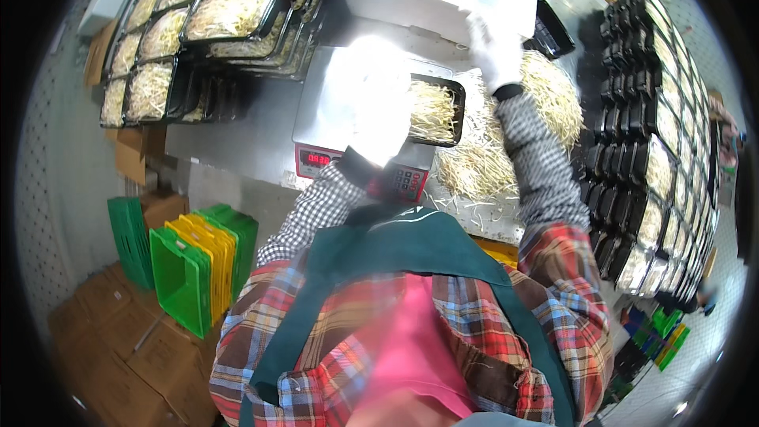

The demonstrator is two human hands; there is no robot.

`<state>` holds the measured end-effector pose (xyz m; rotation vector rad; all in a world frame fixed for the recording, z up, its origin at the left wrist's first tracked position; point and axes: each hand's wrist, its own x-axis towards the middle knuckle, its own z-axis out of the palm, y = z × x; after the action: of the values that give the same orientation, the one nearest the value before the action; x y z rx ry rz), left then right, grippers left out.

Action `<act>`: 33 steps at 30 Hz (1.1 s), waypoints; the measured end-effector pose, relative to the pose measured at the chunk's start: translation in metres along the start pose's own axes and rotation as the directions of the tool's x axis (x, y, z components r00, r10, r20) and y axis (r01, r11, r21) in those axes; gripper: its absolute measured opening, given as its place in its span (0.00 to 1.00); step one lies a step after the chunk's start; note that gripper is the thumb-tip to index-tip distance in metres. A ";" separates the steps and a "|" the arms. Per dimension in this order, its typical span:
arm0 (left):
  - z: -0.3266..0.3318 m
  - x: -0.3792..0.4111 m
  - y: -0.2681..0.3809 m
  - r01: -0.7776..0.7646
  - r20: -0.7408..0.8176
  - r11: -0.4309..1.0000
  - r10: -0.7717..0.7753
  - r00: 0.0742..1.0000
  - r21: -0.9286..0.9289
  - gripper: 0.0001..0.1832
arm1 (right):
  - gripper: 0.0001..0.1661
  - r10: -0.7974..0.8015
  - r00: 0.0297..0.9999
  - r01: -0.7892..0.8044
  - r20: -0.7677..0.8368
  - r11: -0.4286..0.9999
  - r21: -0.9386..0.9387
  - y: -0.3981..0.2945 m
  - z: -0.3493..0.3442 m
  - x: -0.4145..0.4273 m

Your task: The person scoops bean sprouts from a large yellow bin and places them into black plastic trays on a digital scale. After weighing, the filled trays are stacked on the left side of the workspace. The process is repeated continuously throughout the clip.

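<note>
My left hand (382, 112), in a white glove and washed out by glare, is over the digital scale (317, 101), at the left end of a black plastic tray (459, 112) of bean sprouts (430, 111). Whether its fingers grip the tray is lost in the glare. Lit red digits show on the scale's front. My right hand (495, 56), also white-gloved, reaches forward above the loose bean sprouts (548, 95), near the front edge of a large white box (409, 3). Its fingers are blurred, and I cannot tell whether they hold anything.
Stacked black trays of sprouts (228, 12) stand at the back left. More tray stacks (658, 160) line the right side. An empty black tray (551, 29) lies beside the white box. Green and yellow crates (184, 273) and cardboard boxes (154, 362) are at the lower left.
</note>
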<state>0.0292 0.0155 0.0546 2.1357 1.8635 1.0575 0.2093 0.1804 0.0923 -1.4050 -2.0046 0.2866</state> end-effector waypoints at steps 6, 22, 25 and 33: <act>-0.083 -0.010 -0.003 0.166 -0.210 0.865 -0.294 0.932 -0.474 0.17 | 0.22 -0.204 0.966 0.222 0.158 0.969 -0.106 0.139 0.115 0.164; -0.137 -0.087 -0.037 0.636 -0.179 0.481 -0.859 0.480 -0.603 0.16 | 0.26 0.201 0.980 -0.194 -0.003 0.949 0.248 0.149 0.146 0.219; -0.137 -0.056 -0.044 0.475 -0.193 0.641 -0.694 0.693 -0.603 0.16 | 0.14 -0.089 0.940 0.144 -0.330 0.979 0.146 0.067 0.029 0.175; -0.115 0.032 0.080 0.397 0.314 0.329 -0.276 0.908 -0.857 0.25 | 0.17 -0.632 0.752 0.468 0.186 0.711 0.525 -0.061 -0.120 -0.047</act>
<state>0.0305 -0.0140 0.1956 1.0338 1.0816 1.3466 0.2483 0.0910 0.1963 -0.4193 -2.3480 0.7120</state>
